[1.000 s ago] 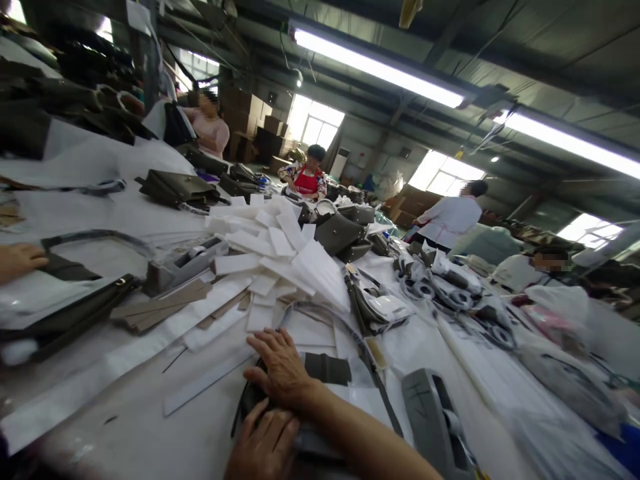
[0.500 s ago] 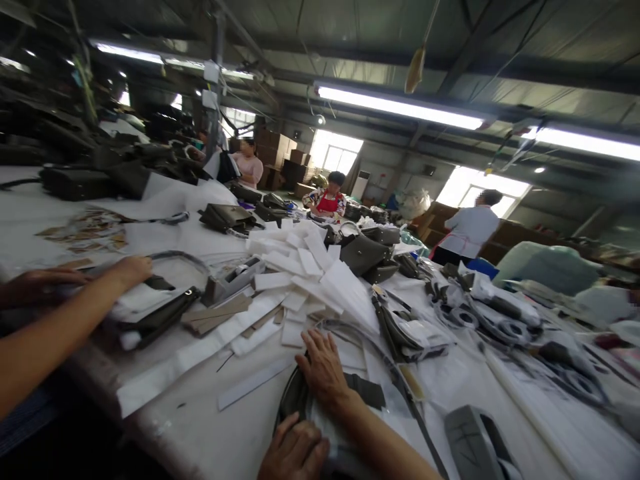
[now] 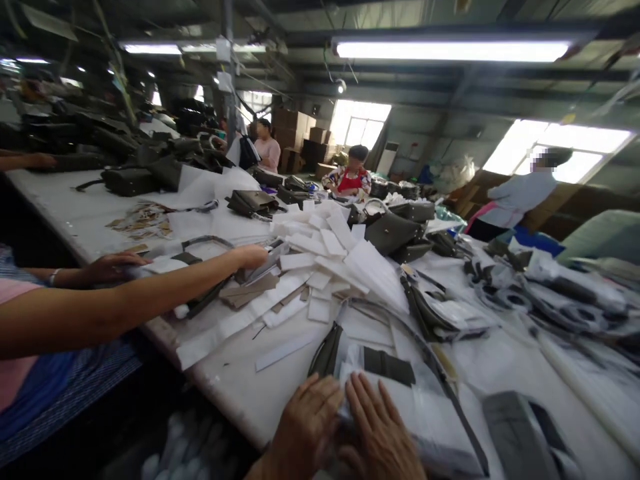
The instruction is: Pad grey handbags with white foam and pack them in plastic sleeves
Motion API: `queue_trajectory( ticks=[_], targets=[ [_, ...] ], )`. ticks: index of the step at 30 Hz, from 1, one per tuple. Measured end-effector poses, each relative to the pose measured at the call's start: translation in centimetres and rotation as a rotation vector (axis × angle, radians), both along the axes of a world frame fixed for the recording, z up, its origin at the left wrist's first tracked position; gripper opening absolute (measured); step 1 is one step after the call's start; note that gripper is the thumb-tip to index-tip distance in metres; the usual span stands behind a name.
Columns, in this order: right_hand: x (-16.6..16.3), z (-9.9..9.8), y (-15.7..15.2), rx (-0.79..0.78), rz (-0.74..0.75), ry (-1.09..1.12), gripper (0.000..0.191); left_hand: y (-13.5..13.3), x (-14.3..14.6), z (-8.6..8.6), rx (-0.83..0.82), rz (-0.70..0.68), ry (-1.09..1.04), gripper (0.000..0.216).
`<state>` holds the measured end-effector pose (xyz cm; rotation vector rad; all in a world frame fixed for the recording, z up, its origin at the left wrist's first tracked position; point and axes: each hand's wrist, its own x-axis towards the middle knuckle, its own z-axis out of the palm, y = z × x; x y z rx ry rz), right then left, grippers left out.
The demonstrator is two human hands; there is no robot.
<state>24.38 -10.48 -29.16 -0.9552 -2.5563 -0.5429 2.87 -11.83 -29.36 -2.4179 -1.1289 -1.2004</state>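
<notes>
A dark olive handbag (image 3: pixel 327 350) lies on the table in front of me, partly covered by white sheet and clear plastic wrap (image 3: pixel 430 407). Its long strap (image 3: pixel 425 350) arches over the far side and down the right. My left hand (image 3: pixel 313 413) rests on the bag's near left part, fingers extended and slightly bent. Beside it, my right hand (image 3: pixel 380 420) lies flat on the wrapping with its fingers stretched out. The two hands nearly touch. A dark olive patch (image 3: pixel 389 366) shows through the plastic just beyond the right fingertips.
White foam strips (image 3: pixel 320 243) are heaped mid-table, with brown card pieces (image 3: pixel 249 291) nearby. A grey block-like holder (image 3: pixel 515 427) stands at right. On the left, a co-worker's arm (image 3: pixel 165 297) reaches across. More olive bags (image 3: pixel 397 230) lie farther back.
My right hand has drawn back from the bag's far edge and now lies beside my left hand. The co-worker's arm has reached rightward toward the foam strips. My view has turned left.
</notes>
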Motion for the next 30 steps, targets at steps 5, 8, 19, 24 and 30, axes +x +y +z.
queue_trajectory(
  ticks=[5, 8, 19, 24, 30],
  targets=[
    [0.1, 3.7, -5.5, -0.379, -0.106, 0.103, 0.074, -0.1, -0.9, -0.2, -0.192, -0.065, -0.01, 0.043],
    [1.4, 4.5, -8.1, -0.65, -0.066, 0.354, 0.042, 0.1, -1.6, -0.2, -0.35, -0.142, -0.15, 0.04],
    [3.3, 3.1, -8.4, -1.671, -0.526, 2.066, 0.064, 6.2, -0.6, 0.5, -1.194, 0.04, -0.767, 0.066],
    [3.2, 3.5, -7.7, -1.81, -0.47, 2.083, 0.062, 6.0, -0.7, 1.2, -1.279, -0.131, -0.792, 0.075],
    [4.2, 4.8, -9.1, -1.909, -0.398, 1.391, 0.051, 3.1, -2.1, 1.8, -1.333, -0.255, -0.756, 0.07]
  ],
)
